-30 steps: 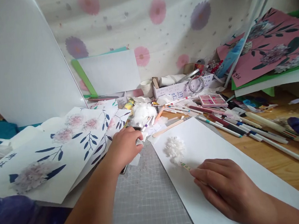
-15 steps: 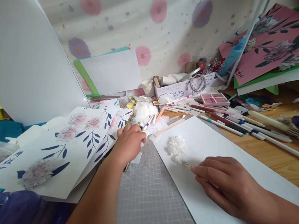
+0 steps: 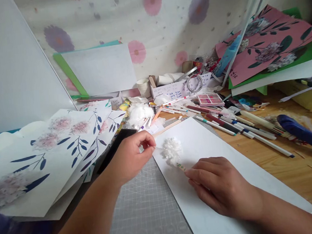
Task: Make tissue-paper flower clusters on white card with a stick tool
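My left hand (image 3: 133, 155) is pinched shut, its thumb and forefinger holding a small white scrap just left of a white paper flower (image 3: 171, 150). The flower sits on a white sheet (image 3: 217, 151) that lies across a grey cutting mat (image 3: 148, 213). My right hand (image 3: 220, 188) rests on the sheet with fingers curled around a thin patterned stick (image 3: 181, 166) whose tip touches the flower's lower edge.
Printed flower sheets (image 3: 46, 157) overlap at the left. Several pens and pencils (image 3: 236, 125), a pink palette (image 3: 210, 99), a paper cup (image 3: 143, 87) and scraps crowd the back. A blue tool (image 3: 303, 134) lies at the right on the wooden table (image 3: 295, 166). Pink flower card (image 3: 270, 43) leans at the back right.
My left hand has come back from the clutter near the pens toward the flower, now pinching a small white scrap. My right hand stays put with the stick.
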A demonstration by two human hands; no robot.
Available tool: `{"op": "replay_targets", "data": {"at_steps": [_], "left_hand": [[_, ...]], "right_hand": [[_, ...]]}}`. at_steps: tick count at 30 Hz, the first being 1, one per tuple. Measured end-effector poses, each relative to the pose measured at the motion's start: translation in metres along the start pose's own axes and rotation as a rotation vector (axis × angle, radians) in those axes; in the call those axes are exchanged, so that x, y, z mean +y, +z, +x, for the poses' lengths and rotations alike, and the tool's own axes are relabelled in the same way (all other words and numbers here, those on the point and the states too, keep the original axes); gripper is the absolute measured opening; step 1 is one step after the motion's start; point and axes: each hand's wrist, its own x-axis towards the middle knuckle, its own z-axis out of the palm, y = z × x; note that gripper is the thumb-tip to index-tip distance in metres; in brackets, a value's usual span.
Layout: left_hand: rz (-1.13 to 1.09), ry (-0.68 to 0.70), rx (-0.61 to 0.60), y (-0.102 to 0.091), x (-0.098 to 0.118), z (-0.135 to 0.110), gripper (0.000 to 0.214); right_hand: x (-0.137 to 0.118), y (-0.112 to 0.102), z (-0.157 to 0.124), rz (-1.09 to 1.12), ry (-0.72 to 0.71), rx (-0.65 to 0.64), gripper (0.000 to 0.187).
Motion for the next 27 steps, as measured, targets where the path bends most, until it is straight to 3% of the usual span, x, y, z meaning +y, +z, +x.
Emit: {"op": "replay_targets", "data": {"at_steps": [3,5,9,13,20,27], "left_hand": [[-0.413,-0.078,-0.081,0.02,0.01,-0.005,0.007],[-0.531,-0.125,-0.123,0.035,0.014,-0.006,0.009],[-0.301,-0.169,-0.109,0.062,0.014,-0.003,0.007],[-0.023,-0.085,0.018,0.073,0.008,0.0,0.012],[0.062,-0.047,0.108,0.077,-0.002,0.002,0.014],[0.07,-0.04,0.084,0.078,-0.002,0.003,0.012]], "right_hand": [[0.0,-0.001,0.0,0.017,0.012,-0.008,0.013],[0.0,-0.002,0.001,0.034,0.023,-0.013,0.014],[-0.001,-0.004,0.001,0.034,0.033,-0.035,0.017],[-0.001,-0.01,-0.006,0.033,0.045,-0.034,0.017],[0.002,-0.021,-0.014,0.179,0.146,0.307,0.019],[0.007,-0.007,-0.009,0.139,0.162,0.151,0.019]]}}
